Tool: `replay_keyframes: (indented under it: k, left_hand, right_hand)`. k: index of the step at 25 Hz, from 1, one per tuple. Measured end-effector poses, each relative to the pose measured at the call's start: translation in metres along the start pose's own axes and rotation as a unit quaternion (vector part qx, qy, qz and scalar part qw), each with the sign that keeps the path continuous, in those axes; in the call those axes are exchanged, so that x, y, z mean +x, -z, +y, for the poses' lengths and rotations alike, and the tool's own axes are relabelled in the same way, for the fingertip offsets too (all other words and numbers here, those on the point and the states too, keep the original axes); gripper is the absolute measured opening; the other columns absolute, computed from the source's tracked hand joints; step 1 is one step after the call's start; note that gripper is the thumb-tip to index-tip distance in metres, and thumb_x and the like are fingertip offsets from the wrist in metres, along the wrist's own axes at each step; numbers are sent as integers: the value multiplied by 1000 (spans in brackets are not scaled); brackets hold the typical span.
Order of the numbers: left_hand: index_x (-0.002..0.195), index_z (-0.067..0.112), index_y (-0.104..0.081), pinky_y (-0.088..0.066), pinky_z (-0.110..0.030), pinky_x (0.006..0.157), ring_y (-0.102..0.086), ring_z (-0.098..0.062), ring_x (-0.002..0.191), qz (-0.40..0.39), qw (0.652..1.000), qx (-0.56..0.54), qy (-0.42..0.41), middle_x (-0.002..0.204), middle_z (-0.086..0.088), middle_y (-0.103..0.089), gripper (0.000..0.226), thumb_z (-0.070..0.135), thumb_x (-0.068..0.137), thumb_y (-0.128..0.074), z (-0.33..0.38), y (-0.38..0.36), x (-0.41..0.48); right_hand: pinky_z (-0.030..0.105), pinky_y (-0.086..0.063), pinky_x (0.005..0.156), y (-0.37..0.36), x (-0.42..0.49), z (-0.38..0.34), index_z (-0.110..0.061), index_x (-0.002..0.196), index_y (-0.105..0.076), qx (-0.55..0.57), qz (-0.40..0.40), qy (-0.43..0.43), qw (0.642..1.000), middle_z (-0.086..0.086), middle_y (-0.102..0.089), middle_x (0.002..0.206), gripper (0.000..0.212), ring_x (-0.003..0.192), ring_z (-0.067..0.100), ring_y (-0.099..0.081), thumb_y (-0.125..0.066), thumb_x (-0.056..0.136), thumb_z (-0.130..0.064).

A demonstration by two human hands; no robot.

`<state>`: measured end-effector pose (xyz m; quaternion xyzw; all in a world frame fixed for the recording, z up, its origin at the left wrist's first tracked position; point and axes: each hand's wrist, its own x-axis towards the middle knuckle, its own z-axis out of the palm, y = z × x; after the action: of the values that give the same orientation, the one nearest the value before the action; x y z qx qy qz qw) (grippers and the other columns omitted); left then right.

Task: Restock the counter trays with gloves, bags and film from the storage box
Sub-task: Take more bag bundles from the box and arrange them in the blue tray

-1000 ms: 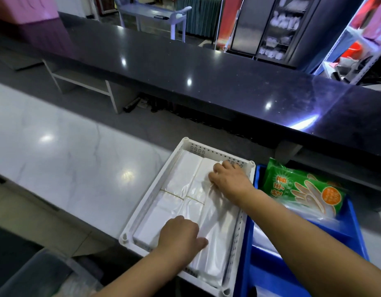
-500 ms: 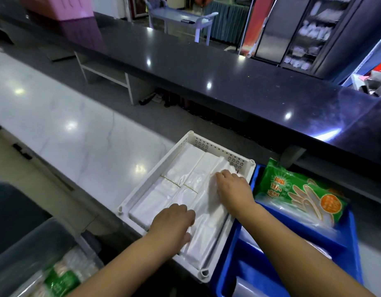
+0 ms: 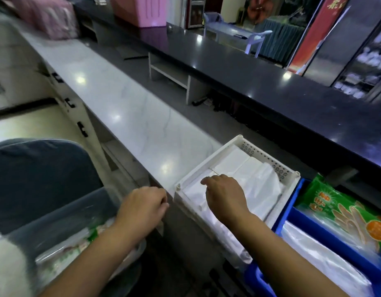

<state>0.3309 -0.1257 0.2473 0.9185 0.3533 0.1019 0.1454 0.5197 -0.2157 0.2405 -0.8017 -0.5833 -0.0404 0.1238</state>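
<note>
White bags (image 3: pixel 234 166) fill the white tray (image 3: pixel 245 144); one stack droops over its near wall.
Right hand (image 3: pixel 225 196) rests curled on them, pinch unclear; left hand (image 3: pixel 142 207), loosely curled and empty, hangs by the storage box (image 3: pixel 63 213). Risk: lifting drags loose bags out.

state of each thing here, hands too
white perforated plastic tray, nearly full
stacked white plastic bags, lying flat, top one rumpled
blue plastic bin, partly filled
green glove packet, lying in the bin
clear storage box, open-topped, partly filled
left hand, loosely curled, empty
right hand, resting on the bags
</note>
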Motion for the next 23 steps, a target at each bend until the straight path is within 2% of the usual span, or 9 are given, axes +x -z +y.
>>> replay_keyframes:
  k: [2, 5, 8, 12, 16, 21, 23]
  left_hand:
    - [76, 29, -53, -35, -29, 60, -55, -15, 80, 26, 999, 11, 39, 82, 6, -61, 12, 36, 86, -55, -43, 20, -24]
    - [81, 25, -61, -35, -30, 60, -60, -20, 85, 30, 994, 20, 106, 86, 3, -66, 12, 34, 86, -55, -113, 43, -66]
    - [81, 23, -63, -34, -30, 59, -62, -21, 85, 37, 983, 14, 181, 88, 3, -69, 12, 33, 84, -57, -195, 61, -125]
    - [79, 25, -62, -40, -27, 56, -62, -20, 76, 20, 961, 25, 274, 84, 2, -70, 14, 34, 85, -54, -285, 71, -199]
    - [85, 28, -65, -42, -25, 55, -60, -16, 70, -5, 951, 3, 310, 84, 5, -70, 16, 36, 87, -52, -332, 65, -239]
    - [84, 26, -64, -38, -26, 54, -60, -18, 72, -33, 939, -14, 342, 83, 4, -69, 15, 33, 87, -50, -364, 41, -253]
    - [83, 27, -63, -36, -26, 52, -58, -16, 70, -48, 933, -20, 357, 81, 4, -68, 15, 32, 88, -49, -374, 27, -257]
  right_hand:
    - [35, -49, 70, -3, 5, -45, -17, 103, -68, -6, -24, 42, 999, 7, -74, 93, 32, 86, 32, -63, -45, 82, -7]
    - [32, -41, 59, -18, 15, -111, -16, 87, -66, -20, -64, 105, 992, 7, -70, 79, 21, 75, 31, -61, -47, 81, -13]
    - [31, -44, 59, -53, 22, -194, -17, 84, -63, -23, -111, 146, 983, 5, -68, 80, 18, 75, 27, -60, -46, 86, -22]
    - [35, -45, 60, -113, 15, -278, -17, 85, -63, -22, -172, 159, 972, 8, -69, 83, 20, 78, 31, -63, -44, 86, -25]
    - [37, -49, 56, -159, -4, -314, -13, 82, -65, -2, -226, 142, 964, 14, -72, 77, 13, 70, 37, -66, -55, 83, -20]
    - [34, -49, 68, -211, -7, -314, -18, 101, -63, -28, -341, 116, 932, 9, -71, 100, 22, 91, 31, -65, -46, 89, -25]
    - [34, -49, 72, -235, -3, -314, -18, 106, -63, -6, -382, 103, 918, 10, -70, 107, 24, 96, 32, -63, -46, 90, -24]
